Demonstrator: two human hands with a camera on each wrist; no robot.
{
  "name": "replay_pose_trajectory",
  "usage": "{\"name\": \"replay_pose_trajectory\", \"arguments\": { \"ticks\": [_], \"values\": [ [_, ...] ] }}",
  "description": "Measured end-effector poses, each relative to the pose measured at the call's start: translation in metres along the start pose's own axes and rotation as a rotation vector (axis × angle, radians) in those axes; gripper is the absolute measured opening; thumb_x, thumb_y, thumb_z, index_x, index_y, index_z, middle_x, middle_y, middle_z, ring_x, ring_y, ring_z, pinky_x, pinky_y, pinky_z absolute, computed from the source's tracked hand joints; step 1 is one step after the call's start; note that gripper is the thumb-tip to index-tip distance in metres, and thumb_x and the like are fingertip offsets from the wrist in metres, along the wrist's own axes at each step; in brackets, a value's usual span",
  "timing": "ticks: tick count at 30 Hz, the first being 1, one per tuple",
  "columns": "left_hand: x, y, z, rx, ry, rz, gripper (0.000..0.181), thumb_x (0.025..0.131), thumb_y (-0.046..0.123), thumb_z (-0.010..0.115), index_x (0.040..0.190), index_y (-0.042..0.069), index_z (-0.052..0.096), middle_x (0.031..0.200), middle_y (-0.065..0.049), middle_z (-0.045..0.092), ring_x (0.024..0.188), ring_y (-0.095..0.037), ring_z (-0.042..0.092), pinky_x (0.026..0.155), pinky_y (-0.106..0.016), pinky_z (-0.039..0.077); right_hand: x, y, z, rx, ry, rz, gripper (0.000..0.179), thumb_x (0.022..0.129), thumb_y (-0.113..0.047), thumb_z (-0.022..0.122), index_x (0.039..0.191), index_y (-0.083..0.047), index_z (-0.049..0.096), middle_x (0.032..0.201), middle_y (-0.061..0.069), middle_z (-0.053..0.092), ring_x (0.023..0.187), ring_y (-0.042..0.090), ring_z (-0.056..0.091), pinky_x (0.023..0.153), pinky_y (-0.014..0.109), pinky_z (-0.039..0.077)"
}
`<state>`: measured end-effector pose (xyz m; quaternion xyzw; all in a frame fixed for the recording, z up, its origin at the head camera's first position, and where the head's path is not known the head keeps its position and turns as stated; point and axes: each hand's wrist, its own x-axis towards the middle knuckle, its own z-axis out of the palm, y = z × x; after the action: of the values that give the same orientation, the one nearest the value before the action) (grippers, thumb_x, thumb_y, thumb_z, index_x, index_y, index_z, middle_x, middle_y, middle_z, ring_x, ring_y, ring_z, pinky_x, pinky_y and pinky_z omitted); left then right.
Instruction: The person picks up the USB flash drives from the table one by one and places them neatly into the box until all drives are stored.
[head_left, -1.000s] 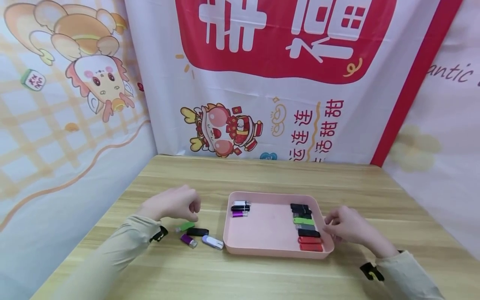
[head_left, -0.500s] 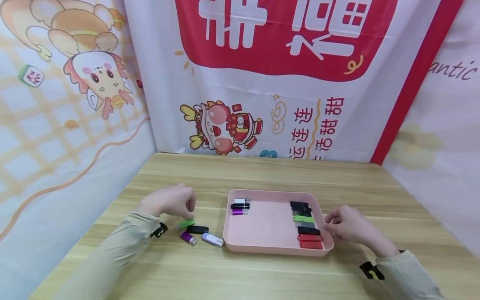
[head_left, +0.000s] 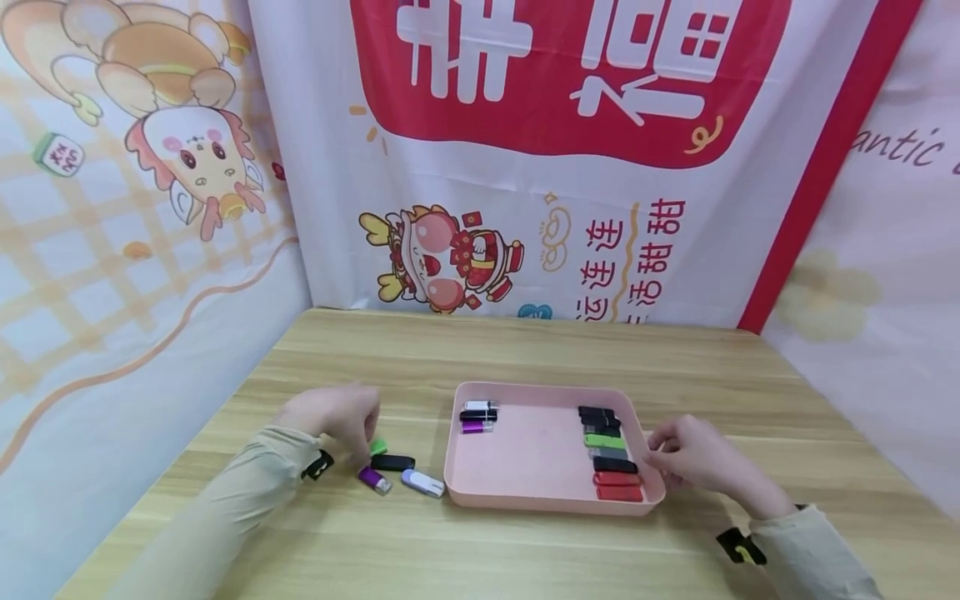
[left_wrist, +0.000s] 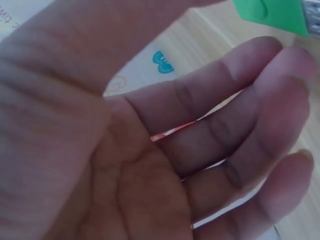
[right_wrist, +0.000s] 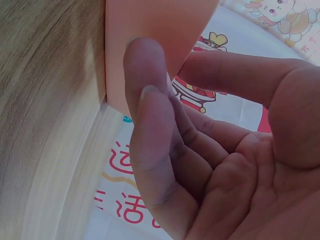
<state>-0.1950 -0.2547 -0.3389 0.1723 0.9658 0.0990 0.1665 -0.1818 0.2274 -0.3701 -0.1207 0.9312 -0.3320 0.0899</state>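
Observation:
My left hand (head_left: 347,417) is lowered over a green USB stick (head_left: 378,447), which it partly hides. In the left wrist view the fingers are bent loosely, and the green USB stick (left_wrist: 272,15) lies just beyond the index fingertip, with no grip visible. Beside it on the table lie a black USB stick (head_left: 393,462), a purple one (head_left: 374,480) and a white one (head_left: 423,482). My right hand (head_left: 693,454) holds the right edge of the pink tray (head_left: 517,503), its thumb at the rim and fingers against the outer wall (right_wrist: 150,25).
Inside the tray, a white, a black and a purple USB stick (head_left: 476,427) line the left side. Several black, green, grey and red sticks (head_left: 618,493) form a column on the right. Printed cloth (head_left: 337,167) hangs behind the wooden table (head_left: 480,558).
My left hand has come down and slightly left over the green USB stick, covering more of it. My right hand stays at the tray's edge.

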Motion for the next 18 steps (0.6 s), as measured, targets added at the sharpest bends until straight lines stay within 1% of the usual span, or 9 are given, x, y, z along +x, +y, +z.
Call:
{"name": "replay_pose_trajectory", "arguments": {
  "ticks": [6, 8, 15, 18],
  "values": [
    [0.004, -0.007, 0.005, -0.002, -0.011, -0.006, 0.023, 0.061, 0.009, 0.087, 0.066, 0.014, 0.065, 0.066, 0.003, 0.062, 0.06, -0.014, 0.054, 0.054, -0.029, 0.043, -0.001, 0.002, 0.001, -0.005, -0.008, -0.024, 0.008, 0.089, -0.008, 0.069, 0.091, 0.0, 0.068, 0.068, 0.004, 0.061, 0.055, 0.019, 0.058, 0.05, 0.035, 0.051],
    [0.005, -0.009, 0.006, -0.008, -0.013, -0.004, 0.023, 0.061, 0.009, 0.087, 0.066, 0.014, 0.065, 0.065, 0.003, 0.062, 0.06, -0.014, 0.054, 0.055, -0.029, 0.043, -0.001, 0.002, 0.002, -0.002, -0.005, -0.019, 0.008, 0.089, -0.008, 0.069, 0.091, -0.001, 0.068, 0.068, 0.004, 0.061, 0.055, 0.019, 0.059, 0.05, 0.035, 0.051],
    [0.01, -0.016, 0.007, -0.029, -0.018, 0.004, 0.021, 0.061, 0.004, 0.081, 0.063, 0.011, 0.061, 0.059, 0.003, 0.055, 0.055, -0.011, 0.045, 0.05, -0.026, 0.033, -0.002, 0.002, 0.001, -0.003, 0.003, -0.032, 0.008, 0.089, -0.008, 0.069, 0.091, 0.0, 0.068, 0.067, 0.004, 0.061, 0.055, 0.019, 0.059, 0.05, 0.036, 0.051],
    [0.011, -0.016, 0.006, -0.031, -0.021, -0.001, 0.02, 0.061, 0.005, 0.08, 0.062, 0.011, 0.061, 0.059, 0.003, 0.056, 0.053, -0.01, 0.045, 0.049, -0.025, 0.033, -0.002, 0.002, 0.001, -0.004, 0.006, -0.036, 0.008, 0.089, -0.009, 0.069, 0.09, 0.0, 0.068, 0.067, 0.003, 0.061, 0.055, 0.019, 0.059, 0.049, 0.035, 0.051]
  ]
}}
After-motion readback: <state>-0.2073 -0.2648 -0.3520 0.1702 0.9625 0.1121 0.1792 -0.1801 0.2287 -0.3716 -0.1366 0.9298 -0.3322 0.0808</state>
